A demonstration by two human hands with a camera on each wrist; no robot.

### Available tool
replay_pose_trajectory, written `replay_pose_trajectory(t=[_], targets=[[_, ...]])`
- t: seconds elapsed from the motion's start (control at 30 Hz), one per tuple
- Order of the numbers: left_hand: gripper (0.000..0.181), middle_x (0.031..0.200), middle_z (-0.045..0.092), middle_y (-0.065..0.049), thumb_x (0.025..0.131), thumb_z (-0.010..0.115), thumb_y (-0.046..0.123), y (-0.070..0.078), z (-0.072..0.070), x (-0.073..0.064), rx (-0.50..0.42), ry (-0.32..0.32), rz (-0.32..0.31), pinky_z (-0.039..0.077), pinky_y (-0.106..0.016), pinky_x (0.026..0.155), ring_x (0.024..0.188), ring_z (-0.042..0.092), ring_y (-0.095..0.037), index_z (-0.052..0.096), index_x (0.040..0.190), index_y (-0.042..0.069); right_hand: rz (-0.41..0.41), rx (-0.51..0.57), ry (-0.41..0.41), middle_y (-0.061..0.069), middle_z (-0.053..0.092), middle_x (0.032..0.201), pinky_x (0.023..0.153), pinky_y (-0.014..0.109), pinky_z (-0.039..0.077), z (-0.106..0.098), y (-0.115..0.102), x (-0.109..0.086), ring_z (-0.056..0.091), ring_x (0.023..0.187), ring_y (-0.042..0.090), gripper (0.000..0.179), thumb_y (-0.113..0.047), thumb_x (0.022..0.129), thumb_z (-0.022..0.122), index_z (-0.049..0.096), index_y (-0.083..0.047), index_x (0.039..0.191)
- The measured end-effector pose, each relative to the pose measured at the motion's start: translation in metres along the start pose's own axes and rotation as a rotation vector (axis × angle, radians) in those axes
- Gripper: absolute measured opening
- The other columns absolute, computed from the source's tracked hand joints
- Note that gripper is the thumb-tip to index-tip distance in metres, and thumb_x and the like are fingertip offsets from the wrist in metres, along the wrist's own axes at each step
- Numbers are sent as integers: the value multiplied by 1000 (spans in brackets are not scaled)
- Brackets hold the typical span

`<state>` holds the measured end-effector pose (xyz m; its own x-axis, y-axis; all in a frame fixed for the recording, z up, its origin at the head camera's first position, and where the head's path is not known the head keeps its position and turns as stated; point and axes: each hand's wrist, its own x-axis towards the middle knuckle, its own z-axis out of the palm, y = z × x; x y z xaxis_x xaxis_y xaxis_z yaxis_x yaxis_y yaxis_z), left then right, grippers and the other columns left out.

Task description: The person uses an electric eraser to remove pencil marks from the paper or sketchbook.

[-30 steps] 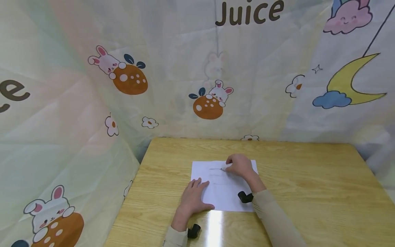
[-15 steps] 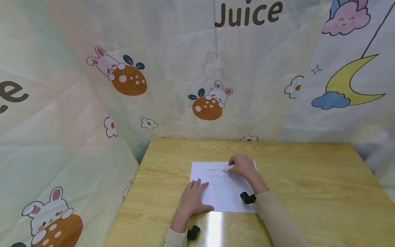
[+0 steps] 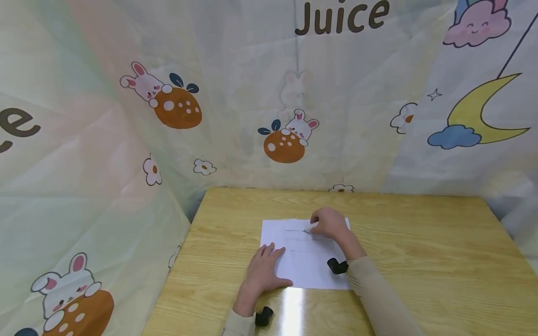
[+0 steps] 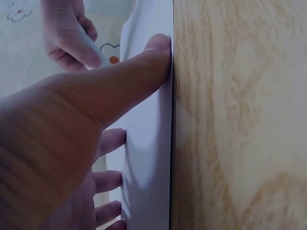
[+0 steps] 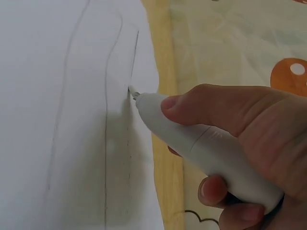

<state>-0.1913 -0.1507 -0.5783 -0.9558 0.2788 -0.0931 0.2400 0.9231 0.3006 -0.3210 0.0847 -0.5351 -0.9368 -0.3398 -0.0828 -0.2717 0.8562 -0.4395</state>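
Observation:
A white sheet of paper [image 3: 307, 273] lies on the wooden table, with several thin pencil lines drawn across it. My right hand [image 3: 329, 224] grips a thick white electric eraser [image 5: 206, 143] over the upper part of the sheet. Its small pale tip meets the line closest to the far edge. In the right wrist view, that line is dark on one side of the tip and faint and broken on the other. My left hand [image 3: 262, 270] rests spread on the paper's left side, its thumb [image 4: 153, 50] along the near edge.
The wooden table [image 3: 420, 242] extends on both sides of the paper. A printed cloth [image 3: 227, 93] with rabbits, flowers and a moon hangs behind it and at the left. Black curved pieces [image 3: 264, 316] sit at both wrists.
My right hand and the electric eraser have shifted slightly right along the top line. The left hand keeps its place on the paper.

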Motion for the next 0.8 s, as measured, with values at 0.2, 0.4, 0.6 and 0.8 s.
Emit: replay_pose_trajectory(t=[0.2,0.4,0.6,0.8], targets=[[96,150,38,-15,65,76,68,-2,2,2,8,0,-3,31,-53,107,136,32,-39,49,144,21,-34,1,0,-6,68,88,68,35,51,-1,-5,2,60,77,12,17,-24,74,83,75,-16,88],[97,149,39,-15,63,78,67,-2,2,1,4,1,-5,33,-53,106,134,34,-39,49,143,21,-36,22,13,-6,68,87,64,34,51,3,-4,0,59,75,12,17,-22,74,83,75,-17,87],[99,147,42,-15,61,78,70,-2,2,3,34,15,4,36,-52,103,130,37,-37,48,144,23,-5,4,13,-5,67,86,57,32,49,5,-13,-5,56,70,12,17,-23,73,84,75,-16,85],[100,147,41,-14,60,78,71,-3,3,5,48,17,-3,36,-53,102,129,37,-36,48,144,24,12,4,45,-4,67,84,56,32,48,8,-17,-7,55,67,12,15,-23,74,81,74,-16,85]])
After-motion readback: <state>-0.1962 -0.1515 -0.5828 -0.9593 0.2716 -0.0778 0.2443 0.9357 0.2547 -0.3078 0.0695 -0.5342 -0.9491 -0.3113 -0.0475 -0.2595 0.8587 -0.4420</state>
